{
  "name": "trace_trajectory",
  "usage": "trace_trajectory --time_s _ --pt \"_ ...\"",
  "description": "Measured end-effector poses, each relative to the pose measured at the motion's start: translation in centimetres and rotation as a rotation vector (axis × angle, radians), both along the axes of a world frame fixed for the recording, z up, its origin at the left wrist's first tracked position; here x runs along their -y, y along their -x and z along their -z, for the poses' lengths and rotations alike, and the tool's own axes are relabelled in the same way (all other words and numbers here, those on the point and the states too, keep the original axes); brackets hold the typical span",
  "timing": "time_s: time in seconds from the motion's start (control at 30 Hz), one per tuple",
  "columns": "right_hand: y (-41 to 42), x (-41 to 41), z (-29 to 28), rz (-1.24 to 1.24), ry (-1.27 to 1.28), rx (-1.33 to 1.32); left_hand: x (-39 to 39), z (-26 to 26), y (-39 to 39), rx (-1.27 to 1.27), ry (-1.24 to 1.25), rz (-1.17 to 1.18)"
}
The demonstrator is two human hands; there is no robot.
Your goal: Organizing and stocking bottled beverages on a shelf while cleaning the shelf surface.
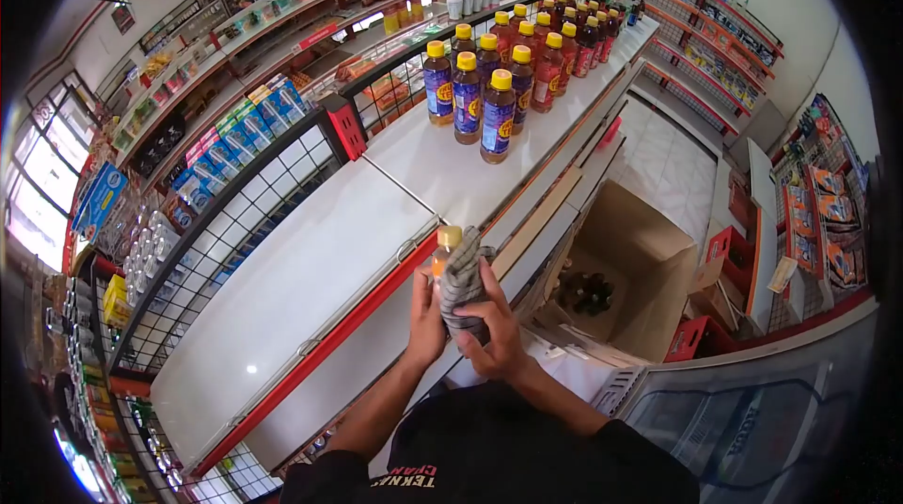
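Observation:
Held in front of my body is a small plastic drink bottle with a yellow-gold cap and orange contents. My left hand wraps around the bottle from its left side. In my right hand is a grey striped cloth, pressed along the bottle's right side and covering much of it. Both hands are just above the red front edge of a white shelf. Further along on the shelf top stand several yellow-capped tea bottles in rows, upright, with blue-purple or red labels.
A deep open cardboard box with dark bottles at its bottom stands on the floor to the right. Black wire mesh borders the shelf's far side. Boxed goods fill a shelf beyond it. A chest freezer is at lower right.

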State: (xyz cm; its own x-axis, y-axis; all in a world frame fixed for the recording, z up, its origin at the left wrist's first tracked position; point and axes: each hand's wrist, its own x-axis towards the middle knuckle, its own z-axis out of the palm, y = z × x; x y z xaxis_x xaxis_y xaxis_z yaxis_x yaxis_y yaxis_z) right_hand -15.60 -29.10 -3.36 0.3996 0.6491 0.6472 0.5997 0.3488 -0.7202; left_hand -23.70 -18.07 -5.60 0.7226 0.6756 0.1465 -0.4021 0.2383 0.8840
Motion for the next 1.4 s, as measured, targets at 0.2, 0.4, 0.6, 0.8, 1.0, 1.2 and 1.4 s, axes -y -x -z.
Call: trace_trajectory --time_s 0.2,0.4,0.6,0.8,1.0,1.2,1.4 --pt "-0.9 -1.4 -1.2 0.200 -0.066 0.095 -1.7 -2.8 -0.6 0.037 -0.040 0.118" --pt "-0.2 -3.2 -3.2 0.236 -0.134 -0.107 -2.0 -3.2 -2.0 -0.081 -0.178 0.083" --pt "-0.2 -1.7 0.3 0.135 -0.011 0.094 -1.1 -3.5 -2.3 -0.017 -0.059 -0.074" --pt "-2.4 -2.3 -1.8 0.146 -0.070 -0.109 -0.3 0.2 -0.9 -0.011 -0.043 0.098" --pt "0.9 -2.6 0.8 0.092 0.010 0.038 -1.8 -3.1 -1.3 0.039 0.076 -0.158" --pt "-0.4 -4.0 -1.3 0.065 0.060 -0.038 -1.0 -1.0 0.2 0.012 -0.024 -0.148" --pt "1.9 -3.5 -1.0 0.114 0.000 0.139 -2.0 -1.9 1.0 0.045 0.095 -0.188"
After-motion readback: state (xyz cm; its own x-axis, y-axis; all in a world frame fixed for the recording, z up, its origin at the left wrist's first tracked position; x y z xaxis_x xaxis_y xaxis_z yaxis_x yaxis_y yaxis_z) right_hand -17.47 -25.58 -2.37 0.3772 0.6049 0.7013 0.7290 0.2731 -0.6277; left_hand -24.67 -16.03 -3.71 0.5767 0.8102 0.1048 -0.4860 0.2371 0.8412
